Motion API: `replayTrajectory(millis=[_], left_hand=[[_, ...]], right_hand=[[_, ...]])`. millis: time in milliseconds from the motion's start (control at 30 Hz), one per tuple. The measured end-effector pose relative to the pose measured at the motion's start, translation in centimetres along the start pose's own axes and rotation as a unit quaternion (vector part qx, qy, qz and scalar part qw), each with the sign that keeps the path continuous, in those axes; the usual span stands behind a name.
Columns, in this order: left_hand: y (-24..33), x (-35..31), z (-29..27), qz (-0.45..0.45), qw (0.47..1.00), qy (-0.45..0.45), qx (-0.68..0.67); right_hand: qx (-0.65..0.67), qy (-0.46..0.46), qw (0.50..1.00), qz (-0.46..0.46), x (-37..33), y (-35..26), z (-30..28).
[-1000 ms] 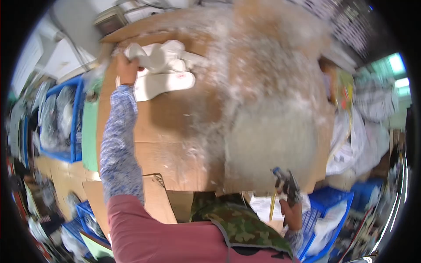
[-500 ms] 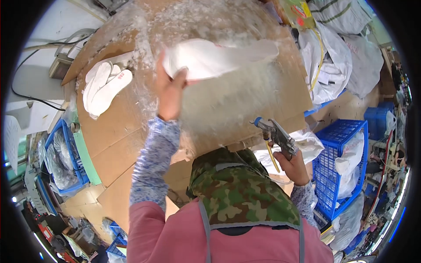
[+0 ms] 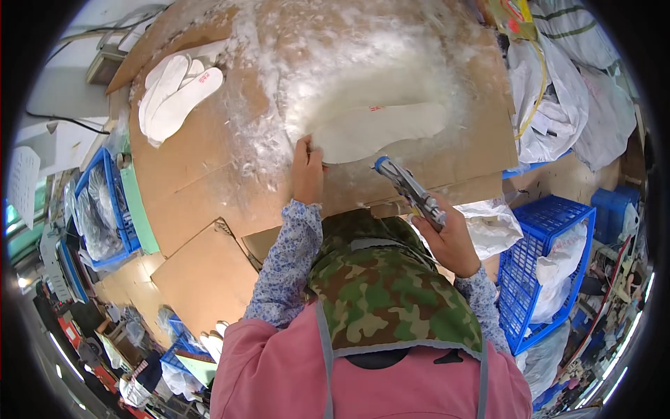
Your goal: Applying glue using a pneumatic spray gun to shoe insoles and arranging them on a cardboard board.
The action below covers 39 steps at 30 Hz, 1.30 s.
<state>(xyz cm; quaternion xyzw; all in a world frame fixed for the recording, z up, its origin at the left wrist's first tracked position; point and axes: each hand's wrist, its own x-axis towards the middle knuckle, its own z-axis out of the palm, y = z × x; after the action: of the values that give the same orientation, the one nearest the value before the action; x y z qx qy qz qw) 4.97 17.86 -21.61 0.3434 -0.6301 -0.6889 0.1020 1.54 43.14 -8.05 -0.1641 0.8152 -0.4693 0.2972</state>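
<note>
— Cardboard sheets point(image 3: 209, 174), dusted with dried white overspray, cover the bench. What is being worked?

— A flat white insole point(image 3: 380, 129) is pinned at its heel end by the left hand point(image 3: 308, 174). A spray gun point(image 3: 412, 193) is gripped in the right hand point(image 3: 453, 241), nozzle near the insole.

— Which step?

— Coating, it is judged; an even pass along the foam is called for. More insoles point(image 3: 174, 98) are stacked far left.

Matt white foam insole point(image 3: 380, 129); rough brown cardboard top point(image 3: 202, 174); metal spray gun point(image 3: 412, 192).
</note>
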Motion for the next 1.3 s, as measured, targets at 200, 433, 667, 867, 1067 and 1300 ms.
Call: replayTrajectory(millis=[200, 433, 667, 867, 1067, 1300], left_hand=[[-1.0, 1.0, -1.1, -0.039, 0.998, -0.014, 0.043], [-1.6, 1.1, -1.4, -0.027, 0.999, -0.021, 0.007], [-1.5, 1.5, -1.8, -0.036, 0.998, -0.06, -0.005], [-1.9, 1.6, -1.7, -0.034, 0.998, -0.051, -0.028], [-2.4, 1.8, -2.1, -0.024, 0.997, -0.069, -0.032], [-2.0, 1.7, -2.3, -0.024, 0.995, -0.091, -0.044]], right_hand=[[-0.008, -0.044, 0.999, -0.03, 1.3, -1.1, 2.2], [-0.03, -0.048, 0.998, -0.007, 1.6, -1.5, 3.0], [-0.046, -0.002, 0.999, -0.011, 1.7, -1.0, 2.5], [-0.034, 0.03, 0.999, -0.027, 1.7, -0.5, 2.1], [-0.051, 0.069, 0.996, -0.006, 1.7, 0.1, 0.9], [-0.043, 0.103, 0.994, 0.001, 1.8, 1.0, -0.5]])
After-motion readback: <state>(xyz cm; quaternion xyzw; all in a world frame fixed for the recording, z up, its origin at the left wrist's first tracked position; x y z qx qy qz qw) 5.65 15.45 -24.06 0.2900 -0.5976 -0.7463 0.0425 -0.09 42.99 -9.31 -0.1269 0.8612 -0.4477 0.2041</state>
